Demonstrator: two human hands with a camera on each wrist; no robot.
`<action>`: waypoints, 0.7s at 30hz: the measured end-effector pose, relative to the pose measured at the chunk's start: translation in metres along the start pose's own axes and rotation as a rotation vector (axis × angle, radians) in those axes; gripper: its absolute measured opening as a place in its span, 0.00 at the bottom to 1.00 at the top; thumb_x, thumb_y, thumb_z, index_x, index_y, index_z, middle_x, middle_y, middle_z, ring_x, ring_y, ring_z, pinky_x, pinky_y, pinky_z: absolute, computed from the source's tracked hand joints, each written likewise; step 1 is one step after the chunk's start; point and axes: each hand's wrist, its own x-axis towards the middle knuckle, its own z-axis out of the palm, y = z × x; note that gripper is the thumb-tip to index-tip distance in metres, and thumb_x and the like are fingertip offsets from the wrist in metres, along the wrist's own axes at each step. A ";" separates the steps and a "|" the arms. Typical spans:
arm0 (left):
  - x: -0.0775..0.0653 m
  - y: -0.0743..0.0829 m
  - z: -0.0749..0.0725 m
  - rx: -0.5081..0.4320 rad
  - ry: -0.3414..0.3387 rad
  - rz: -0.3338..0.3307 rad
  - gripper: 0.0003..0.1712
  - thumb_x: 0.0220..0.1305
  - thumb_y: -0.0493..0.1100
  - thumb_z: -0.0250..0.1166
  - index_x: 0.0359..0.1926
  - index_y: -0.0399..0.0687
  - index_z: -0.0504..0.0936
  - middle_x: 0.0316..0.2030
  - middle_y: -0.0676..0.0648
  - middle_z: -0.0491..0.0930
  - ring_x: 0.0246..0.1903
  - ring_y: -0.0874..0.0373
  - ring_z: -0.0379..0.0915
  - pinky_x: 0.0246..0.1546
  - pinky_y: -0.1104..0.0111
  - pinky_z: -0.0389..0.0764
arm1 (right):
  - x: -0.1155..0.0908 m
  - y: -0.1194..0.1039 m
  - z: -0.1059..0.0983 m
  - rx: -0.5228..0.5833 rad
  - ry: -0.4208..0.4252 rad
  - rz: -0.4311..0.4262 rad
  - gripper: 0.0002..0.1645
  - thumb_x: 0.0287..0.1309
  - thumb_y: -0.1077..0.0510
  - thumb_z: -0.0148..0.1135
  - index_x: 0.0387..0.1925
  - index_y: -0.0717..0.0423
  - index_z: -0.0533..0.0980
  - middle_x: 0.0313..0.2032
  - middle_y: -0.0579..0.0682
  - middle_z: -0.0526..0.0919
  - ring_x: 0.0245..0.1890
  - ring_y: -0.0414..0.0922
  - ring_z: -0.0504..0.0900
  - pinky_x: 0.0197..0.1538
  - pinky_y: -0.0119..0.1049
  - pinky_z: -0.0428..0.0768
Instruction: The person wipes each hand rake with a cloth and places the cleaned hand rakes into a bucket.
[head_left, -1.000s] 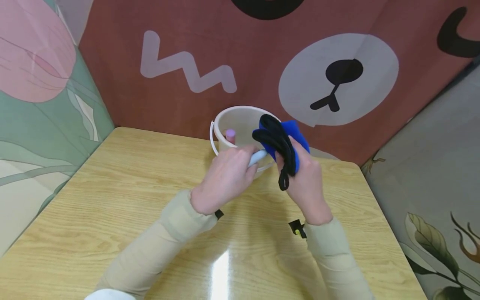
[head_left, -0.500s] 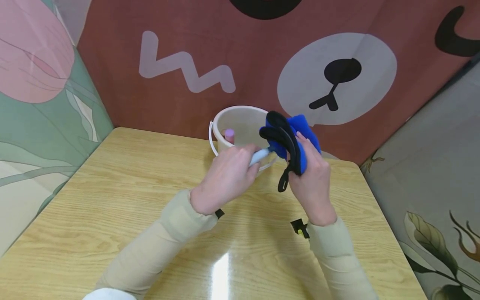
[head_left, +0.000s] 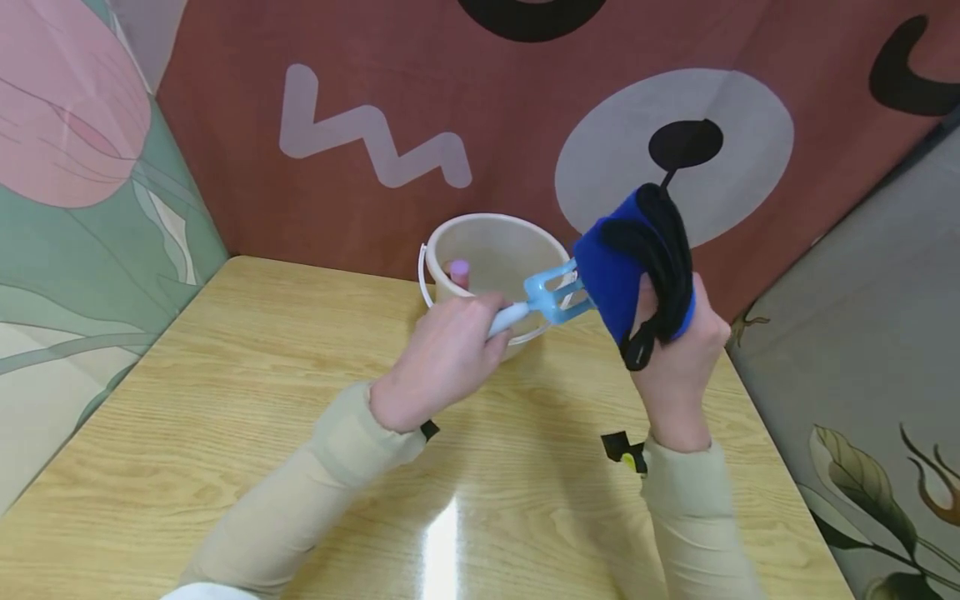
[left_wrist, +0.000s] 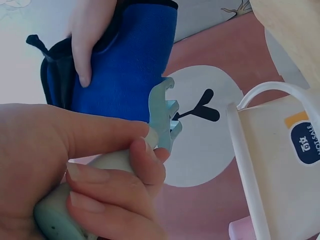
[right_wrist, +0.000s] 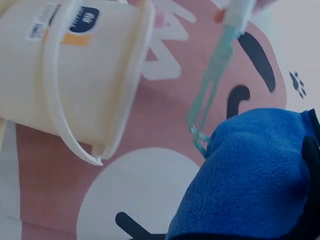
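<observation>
My left hand (head_left: 446, 358) grips the handle of a small light-blue hand rake (head_left: 549, 293), its tines pointing right. My right hand (head_left: 681, 375) holds a folded blue cloth (head_left: 609, 271) with black edging and a hanging loop. At the rake's tine ends the cloth touches or nearly touches them. In the left wrist view, curled fingers wrap the rake handle, and the hooked tines (left_wrist: 162, 112) lie beside the cloth (left_wrist: 130, 60). In the right wrist view the cloth (right_wrist: 250, 170) covers the tine tips, and the right fingers are hidden.
A white bucket (head_left: 480, 218) with a carry handle stands behind the hands near the table's back edge. Inside it is a thing with a purple-pink end (head_left: 460, 271). The wooden table (head_left: 300, 367) meets a printed curtain (head_left: 360, 208) at the back.
My right hand has moved to the right with the cloth, sliding it off the rake's head toward the tine ends. More of the rake shows now. The left hand stays nearly in place.
</observation>
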 end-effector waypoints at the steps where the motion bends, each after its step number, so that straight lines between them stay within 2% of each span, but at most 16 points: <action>1: 0.000 0.000 -0.001 -0.002 -0.002 -0.003 0.08 0.65 0.35 0.59 0.41 0.45 0.84 0.21 0.51 0.73 0.21 0.56 0.69 0.21 0.64 0.72 | 0.002 0.001 -0.002 0.009 0.024 0.023 0.17 0.65 0.58 0.64 0.43 0.72 0.82 0.35 0.66 0.89 0.31 0.60 0.88 0.40 0.19 0.76; 2: 0.000 0.000 -0.001 -0.003 -0.005 -0.007 0.09 0.64 0.35 0.59 0.41 0.45 0.84 0.20 0.51 0.73 0.21 0.56 0.69 0.21 0.64 0.72 | 0.004 0.002 -0.004 0.014 0.046 0.047 0.17 0.65 0.58 0.64 0.45 0.70 0.83 0.38 0.65 0.89 0.34 0.59 0.89 0.43 0.15 0.74; 3: 0.000 0.000 -0.002 -0.002 -0.006 -0.010 0.09 0.64 0.35 0.59 0.41 0.45 0.84 0.20 0.51 0.73 0.21 0.56 0.69 0.21 0.63 0.72 | 0.005 0.003 -0.006 0.019 0.068 0.068 0.18 0.65 0.57 0.65 0.47 0.70 0.83 0.39 0.64 0.90 0.36 0.58 0.89 0.46 0.16 0.76; 7: -0.001 0.000 -0.005 0.003 -0.007 -0.012 0.08 0.65 0.36 0.60 0.41 0.45 0.84 0.20 0.51 0.72 0.21 0.55 0.69 0.20 0.63 0.72 | 0.011 0.007 -0.011 0.031 0.146 0.154 0.20 0.65 0.53 0.65 0.50 0.64 0.85 0.47 0.57 0.90 0.49 0.46 0.88 0.54 0.24 0.80; 11: -0.001 0.000 -0.006 0.010 -0.001 -0.007 0.07 0.65 0.36 0.60 0.39 0.45 0.84 0.19 0.51 0.71 0.20 0.55 0.69 0.19 0.63 0.71 | 0.016 0.012 -0.016 0.045 0.200 0.211 0.18 0.66 0.52 0.64 0.50 0.59 0.85 0.47 0.55 0.90 0.51 0.40 0.87 0.56 0.28 0.80; 16: -0.002 0.000 -0.007 0.006 0.009 0.002 0.08 0.65 0.36 0.60 0.40 0.45 0.84 0.19 0.51 0.71 0.20 0.55 0.68 0.19 0.63 0.71 | 0.019 0.021 -0.018 0.096 0.235 0.339 0.13 0.67 0.50 0.63 0.44 0.53 0.85 0.44 0.50 0.90 0.47 0.40 0.85 0.52 0.28 0.77; 19: -0.002 0.001 -0.007 0.000 0.014 0.007 0.09 0.65 0.36 0.59 0.42 0.45 0.85 0.19 0.51 0.72 0.20 0.55 0.69 0.19 0.63 0.72 | 0.018 0.026 -0.017 0.130 0.219 0.421 0.12 0.67 0.50 0.62 0.43 0.52 0.84 0.44 0.48 0.89 0.45 0.40 0.84 0.50 0.29 0.76; 21: -0.002 0.001 -0.007 -0.004 0.014 0.009 0.11 0.65 0.36 0.59 0.44 0.45 0.86 0.20 0.52 0.73 0.20 0.56 0.69 0.20 0.63 0.72 | 0.016 0.029 -0.015 0.151 0.188 0.469 0.16 0.67 0.50 0.62 0.46 0.55 0.84 0.48 0.51 0.89 0.48 0.42 0.84 0.52 0.30 0.77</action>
